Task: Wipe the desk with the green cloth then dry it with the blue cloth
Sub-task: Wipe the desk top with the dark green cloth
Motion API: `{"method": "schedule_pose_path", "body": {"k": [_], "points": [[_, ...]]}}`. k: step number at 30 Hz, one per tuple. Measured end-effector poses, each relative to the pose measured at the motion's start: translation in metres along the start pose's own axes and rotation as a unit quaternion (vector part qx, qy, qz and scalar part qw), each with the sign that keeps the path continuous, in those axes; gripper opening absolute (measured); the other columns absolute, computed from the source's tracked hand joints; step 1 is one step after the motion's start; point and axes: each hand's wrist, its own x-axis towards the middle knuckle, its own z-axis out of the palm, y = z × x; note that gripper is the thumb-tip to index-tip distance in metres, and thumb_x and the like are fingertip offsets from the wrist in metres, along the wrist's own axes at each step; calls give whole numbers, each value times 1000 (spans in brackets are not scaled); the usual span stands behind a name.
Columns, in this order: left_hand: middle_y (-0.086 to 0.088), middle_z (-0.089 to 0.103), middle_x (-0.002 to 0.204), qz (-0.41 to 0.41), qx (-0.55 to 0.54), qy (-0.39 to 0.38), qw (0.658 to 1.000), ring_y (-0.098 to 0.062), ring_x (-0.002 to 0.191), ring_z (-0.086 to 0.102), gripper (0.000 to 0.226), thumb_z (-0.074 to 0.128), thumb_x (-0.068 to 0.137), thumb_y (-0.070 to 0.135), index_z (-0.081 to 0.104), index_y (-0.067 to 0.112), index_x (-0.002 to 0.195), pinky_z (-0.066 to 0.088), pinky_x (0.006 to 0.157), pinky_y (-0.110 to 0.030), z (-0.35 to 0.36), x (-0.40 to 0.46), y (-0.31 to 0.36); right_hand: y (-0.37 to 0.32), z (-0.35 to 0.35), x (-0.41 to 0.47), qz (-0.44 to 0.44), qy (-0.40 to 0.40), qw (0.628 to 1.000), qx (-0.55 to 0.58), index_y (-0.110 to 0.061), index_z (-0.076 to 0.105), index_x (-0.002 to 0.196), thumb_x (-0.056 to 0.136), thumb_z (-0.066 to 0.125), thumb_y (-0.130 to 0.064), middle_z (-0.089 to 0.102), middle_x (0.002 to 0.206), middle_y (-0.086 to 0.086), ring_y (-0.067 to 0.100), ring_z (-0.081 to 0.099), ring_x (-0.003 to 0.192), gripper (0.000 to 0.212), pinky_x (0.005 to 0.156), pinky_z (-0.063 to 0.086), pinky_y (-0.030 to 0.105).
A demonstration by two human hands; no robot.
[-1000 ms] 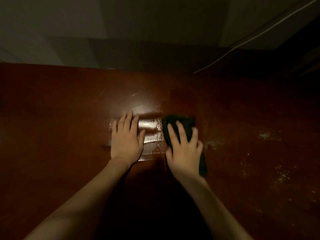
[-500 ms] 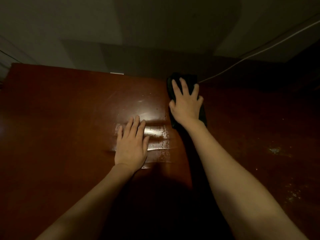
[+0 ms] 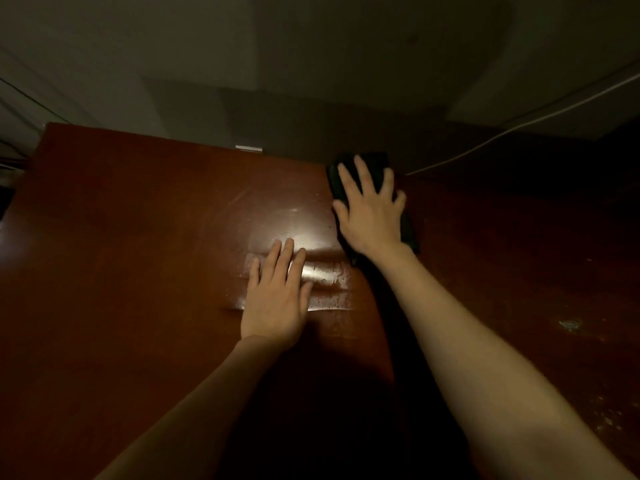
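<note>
The desk (image 3: 138, 271) is dark wood. My left hand (image 3: 275, 299) lies flat, fingers straight, bracing me near its middle. At the desk's far edge my right hand (image 3: 372, 216) presses the green cloth (image 3: 374, 162) flat, spreading pressure.

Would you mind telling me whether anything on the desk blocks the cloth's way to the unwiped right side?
Nothing visible does: the right hand presses the cloth flat, and the desk rightward shows only specks.
</note>
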Motion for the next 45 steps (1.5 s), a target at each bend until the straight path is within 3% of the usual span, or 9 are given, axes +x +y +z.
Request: {"method": "schedule_pose_path", "body": {"k": [4,8,12,19,24,28,37,40,45], "points": [[-13,38,145,-5,-2,-7,1000,-27,137,28,55,25,94,39,46,8,134,19,107,-48,-2,-1,0,1,-1,11,-15,11,1000,1,-29,15,149,96,38,-33,8,157,0,42,4,139,58,105,23,58],[-6,17,155,-10,-19,-26,999,-16,141,0,65,8,91,45,27,13,145,0,112,-42,-3,-1,0,-12,14,-67,-73,45,996,-3,-27,32,144,87,54,-26,28,152,5,45,19,135,61,98,32,57],[-2,7,156,-22,-29,-36,999,-11,138,-12,61,13,94,43,14,15,148,-5,113,-40,-4,0,2,-30,23,-94,-78,26,996,-19,-28,42,137,74,67,-28,40,144,6,44,31,125,67,84,41,55],[-4,14,155,-12,-42,-22,999,-13,141,-3,68,7,89,46,24,13,146,-4,112,-39,-3,0,-1,-27,1,-3,-27,-4,1000,-1,-35,13,148,96,37,-36,4,158,-2,40,3,139,58,106,19,60],[-5,15,155,-7,-58,-19,998,-11,140,-4,67,9,90,46,26,12,145,-4,112,-40,-4,-2,-1,-22,13,-58,74,25,997,3,-30,12,149,95,41,-34,10,157,0,40,9,138,62,103,27,54],[-6,18,154,-8,-55,-21,998,-14,141,1,63,13,92,44,30,11,144,2,113,-43,-3,-3,-1,-17,25,-125,145,47,988,28,-20,36,143,83,61,-29,34,149,10,46,30,129,65,91,37,59],[6,-21,145,-17,-20,-59,998,-10,135,-24,58,12,97,42,3,18,148,-14,110,-37,-11,1,1,40,-6,10,174,20,983,48,-29,10,150,98,34,-37,1,158,-2,42,1,139,57,107,15,59],[2,-6,152,-14,-19,-46,999,-12,137,-16,64,4,92,46,13,15,148,-10,111,-38,-4,0,-1,35,2,-7,154,33,987,43,-28,11,150,97,37,-36,5,158,0,42,2,139,59,107,17,56],[-11,39,144,2,-8,-17,1000,-22,136,21,56,27,93,39,42,6,136,17,106,-49,-1,-1,-2,2,30,-132,165,75,982,53,-21,34,144,83,61,-29,32,150,7,42,22,132,67,99,31,59]]}}
